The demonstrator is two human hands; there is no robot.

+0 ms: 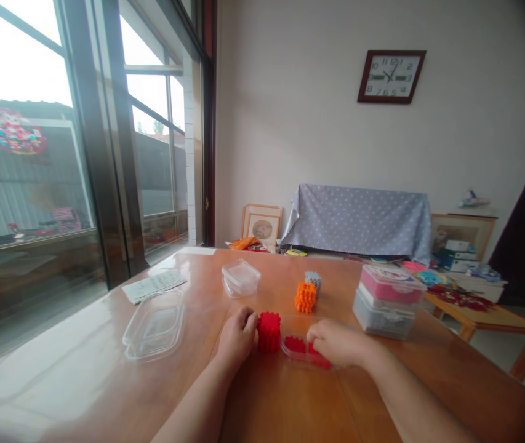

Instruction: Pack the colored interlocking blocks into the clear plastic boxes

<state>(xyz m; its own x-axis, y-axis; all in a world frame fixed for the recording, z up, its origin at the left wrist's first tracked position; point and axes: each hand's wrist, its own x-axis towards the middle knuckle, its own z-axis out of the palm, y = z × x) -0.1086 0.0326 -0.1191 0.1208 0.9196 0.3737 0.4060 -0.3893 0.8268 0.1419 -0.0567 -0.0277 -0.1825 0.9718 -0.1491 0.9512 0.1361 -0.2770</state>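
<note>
A stack of red toothed blocks (269, 332) stands upright on the wooden table. My left hand (238, 335) is closed against its left side, thumb and fingers pinching at the upper edge. To the right of the stack is a shallow clear plastic container (292, 357), with several loose red toothed pieces (295, 344) inside. Over this container my right hand (336, 343) is curled shut, fingertips pressed together just by a red piece; whether they grip it is hidden. Farther back are an orange toothed block stack (305, 297) and a grey one (312, 281) behind it.
Clear lidded boxes (384, 307), one with pink contents, stand stacked at the right. Small clear containers (240, 278) sit at the back, a large clear tray (155, 326) and a printed sheet (154, 286) on the left. Windows line the left side.
</note>
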